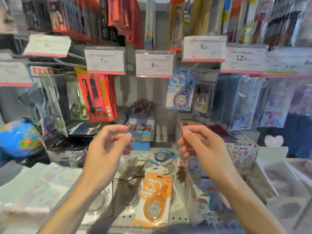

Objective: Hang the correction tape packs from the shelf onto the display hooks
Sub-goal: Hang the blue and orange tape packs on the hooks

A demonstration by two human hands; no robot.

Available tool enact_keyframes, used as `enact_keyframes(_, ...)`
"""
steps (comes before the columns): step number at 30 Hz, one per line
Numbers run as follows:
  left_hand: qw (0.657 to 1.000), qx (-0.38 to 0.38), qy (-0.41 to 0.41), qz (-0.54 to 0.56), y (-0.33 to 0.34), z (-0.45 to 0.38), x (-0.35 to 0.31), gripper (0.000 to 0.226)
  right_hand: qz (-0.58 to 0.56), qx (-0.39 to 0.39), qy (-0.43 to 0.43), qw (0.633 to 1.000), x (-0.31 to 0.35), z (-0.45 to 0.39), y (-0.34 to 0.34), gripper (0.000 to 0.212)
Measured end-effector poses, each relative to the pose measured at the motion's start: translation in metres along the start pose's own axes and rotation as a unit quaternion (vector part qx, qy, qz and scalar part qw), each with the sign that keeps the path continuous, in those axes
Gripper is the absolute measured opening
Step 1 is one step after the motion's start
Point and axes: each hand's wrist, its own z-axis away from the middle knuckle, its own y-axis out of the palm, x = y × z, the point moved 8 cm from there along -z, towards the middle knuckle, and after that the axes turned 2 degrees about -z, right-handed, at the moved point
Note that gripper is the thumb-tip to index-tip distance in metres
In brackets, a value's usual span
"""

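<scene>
Both hands hover over the shelf (179, 218) with fingers loosely curled: the left hand (108, 146) holds nothing that I can make out, while the right hand (200, 146) has its fingertips drawn together, and the blur leaves me unable to tell whether they pinch anything. An orange pack (154, 200) lies flat near the shelf's front edge, between the two forearms; a blue pack (163, 156) lies further back, just below the right hand's fingers, and more packs seem to lie under and beside them. One blue pack (181, 89) already hangs from a hook under the price tags (154, 65), toward the right of the middle gap. The step in hand looks like reaching for the next pack. To do it well, take one pack by its top card edge, near the hang hole, so the hole stays free. Lift it clear of the pile, turn the printed face outward, and line the hole up with the hook tip before sliding it back. The hook itself is hard to see here, so steady the pack with the other hand.
</scene>
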Motion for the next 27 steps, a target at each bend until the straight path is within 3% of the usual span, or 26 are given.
enact_keyframes(10,0.994,0.092,-0.051,0.031,-0.086,-0.015,0.078,0.013,0.044,-0.072,0.055,0.995,-0.048,0.023,0.080,0.010)
enact_keyframes(17,0.979,0.157,-0.128,0.028,-0.087,-0.034,0.134,0.020,0.151,-0.102,0.078,0.980,-0.080,0.026,0.100,0.008)
enact_keyframes(23,0.970,0.173,-0.165,-0.044,-0.068,-0.048,0.161,0.014,0.230,-0.087,0.080,0.966,-0.111,0.005,0.096,0.010)
enact_keyframes(27,0.944,0.224,-0.169,-0.173,-0.046,-0.058,0.182,0.014,0.358,-0.060,0.093,0.927,-0.137,-0.016,0.093,0.014)
